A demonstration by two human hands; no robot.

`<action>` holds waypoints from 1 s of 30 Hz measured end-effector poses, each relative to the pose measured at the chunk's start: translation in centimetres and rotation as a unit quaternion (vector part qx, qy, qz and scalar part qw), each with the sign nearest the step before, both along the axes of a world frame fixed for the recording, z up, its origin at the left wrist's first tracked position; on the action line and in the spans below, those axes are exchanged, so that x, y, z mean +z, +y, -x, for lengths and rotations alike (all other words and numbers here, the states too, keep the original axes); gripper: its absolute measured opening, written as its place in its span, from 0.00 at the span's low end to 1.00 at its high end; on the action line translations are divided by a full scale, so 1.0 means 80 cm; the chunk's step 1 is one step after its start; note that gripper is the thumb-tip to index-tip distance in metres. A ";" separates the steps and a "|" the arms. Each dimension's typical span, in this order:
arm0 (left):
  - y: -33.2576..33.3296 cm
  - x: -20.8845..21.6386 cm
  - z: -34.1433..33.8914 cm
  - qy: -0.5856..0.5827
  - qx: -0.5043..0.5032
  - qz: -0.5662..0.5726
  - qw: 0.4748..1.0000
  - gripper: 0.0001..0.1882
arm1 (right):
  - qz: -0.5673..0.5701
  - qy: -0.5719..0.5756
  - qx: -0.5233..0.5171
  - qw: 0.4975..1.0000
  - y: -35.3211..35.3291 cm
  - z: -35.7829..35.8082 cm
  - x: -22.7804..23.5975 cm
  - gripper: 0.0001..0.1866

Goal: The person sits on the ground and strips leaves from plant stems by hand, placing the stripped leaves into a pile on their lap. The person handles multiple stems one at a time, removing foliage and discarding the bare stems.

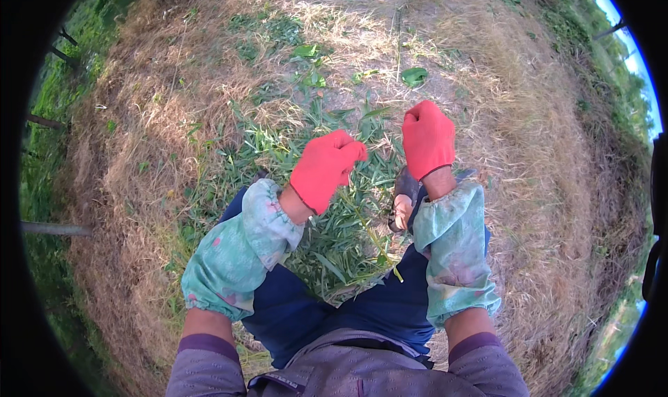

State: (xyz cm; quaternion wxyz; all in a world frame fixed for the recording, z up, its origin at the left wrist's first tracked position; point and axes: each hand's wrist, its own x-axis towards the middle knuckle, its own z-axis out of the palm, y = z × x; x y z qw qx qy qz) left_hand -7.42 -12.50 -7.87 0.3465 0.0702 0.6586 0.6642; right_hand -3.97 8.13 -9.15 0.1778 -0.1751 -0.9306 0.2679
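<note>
Red gloves cover both my hands, and green patterned sleeve covers reach up my forearms. My left hand (325,169) is closed, its fingers curled toward the right, over a heap of cut green leaves and stalks (327,247). A thin pale-green stalk (372,233) slants down from below these fingers; whether they grip it I cannot tell. Slightly farther out, to the right, my right hand (428,139) makes a fist with the knuckles up. Anything inside it is hidden. A gap separates the two hands.
Dry straw-coloured grass (139,181) surrounds the heap, with a broad green leaf (414,77) lying beyond my hands. A dark shoe (405,195) shows beside my right wrist. Thin tree trunks (56,228) stand at the left, and green growth borders the right.
</note>
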 end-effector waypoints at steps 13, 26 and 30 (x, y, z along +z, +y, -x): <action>-0.010 -0.014 0.004 -0.025 -0.075 -0.071 0.994 0.15 | 0.386 -0.098 0.207 0.894 -0.036 -0.025 0.027 0.11; 0.002 -0.011 0.007 0.034 -0.022 -0.029 0.999 0.15 | 0.076 0.040 0.070 0.994 -0.064 -0.017 0.006 0.05; 0.003 -0.002 -0.013 0.072 -0.090 0.038 0.993 0.15 | -0.080 -0.015 -0.038 0.996 -0.016 0.007 0.003 0.07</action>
